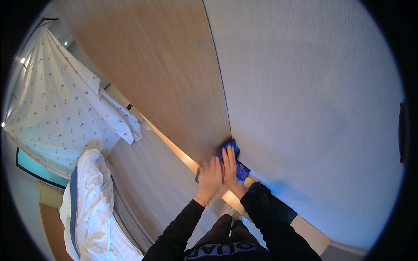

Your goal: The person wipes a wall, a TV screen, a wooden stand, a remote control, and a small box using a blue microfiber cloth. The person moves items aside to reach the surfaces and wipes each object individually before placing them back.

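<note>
My left hand [210, 176] and my right hand [230, 166] are close together, low before me, near where a wood-grain panel [156, 78] meets a pale textured wall surface [303, 98]. Under the fingers of my right hand lies a blue item [232, 145], partly hidden by both hands. A blue printed card or packet [242, 171] sticks out to the right of that hand. My left hand is blurred, its fingers bent beside the right palm; a dark edge shows at its left side, and I cannot tell what it belongs to.
A bed with rumpled white bedding [94, 202] stands at the left, below a hanging patterned white cloth [65, 98]. A black object, perhaps a bag [284, 205], rests on a light ledge [308, 230] at my right. My feet are on the pale floor [140, 169].
</note>
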{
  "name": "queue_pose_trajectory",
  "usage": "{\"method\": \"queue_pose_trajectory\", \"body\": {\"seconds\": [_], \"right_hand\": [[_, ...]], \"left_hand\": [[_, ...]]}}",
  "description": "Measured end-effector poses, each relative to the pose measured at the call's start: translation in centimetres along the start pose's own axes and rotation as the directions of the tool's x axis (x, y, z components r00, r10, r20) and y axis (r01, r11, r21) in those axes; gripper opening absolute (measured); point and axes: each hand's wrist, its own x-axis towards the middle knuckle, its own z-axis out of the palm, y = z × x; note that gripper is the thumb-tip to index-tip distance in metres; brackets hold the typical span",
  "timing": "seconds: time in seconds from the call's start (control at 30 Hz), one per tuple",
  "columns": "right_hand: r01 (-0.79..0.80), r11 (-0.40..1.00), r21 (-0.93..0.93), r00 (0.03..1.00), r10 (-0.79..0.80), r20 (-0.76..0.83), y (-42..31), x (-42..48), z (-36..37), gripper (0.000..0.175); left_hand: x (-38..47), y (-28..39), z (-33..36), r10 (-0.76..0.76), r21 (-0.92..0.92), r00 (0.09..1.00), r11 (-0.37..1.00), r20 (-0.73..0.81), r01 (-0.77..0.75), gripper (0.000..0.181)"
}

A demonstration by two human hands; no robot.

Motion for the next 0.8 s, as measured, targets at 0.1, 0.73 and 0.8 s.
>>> {"method": "queue_pose_trajectory", "body": {"seconds": [0.1, 0.73, 0.8], "right_hand": [[0.1, 0.994, -0.044, 0.993, -0.102, -0.06, -1.2, 5.7, -0.7, 0.051], [0.323, 0.945, -0.045, 0.932, -0.326, -0.16, -8.1, 14.4, -3.7, 0.05], [0.38, 0.925, -0.016, 0.908, -0.376, -0.185, -11.2, 19.4, -5.8, 0.052]], "left_hand": [[3.7, -1.8, -1.3, -0.068, 0.015, 0.948, 0.997, -0.31, 0.076, 0.048], [10.1, -5.9, -4.7, -0.047, -0.168, 0.831, 0.984, -0.554, -0.056, 0.054], [14.5, -7.2, -8.1, -0.153, -0.287, 0.756, 0.957, -0.636, -0.047, 0.06]]}}
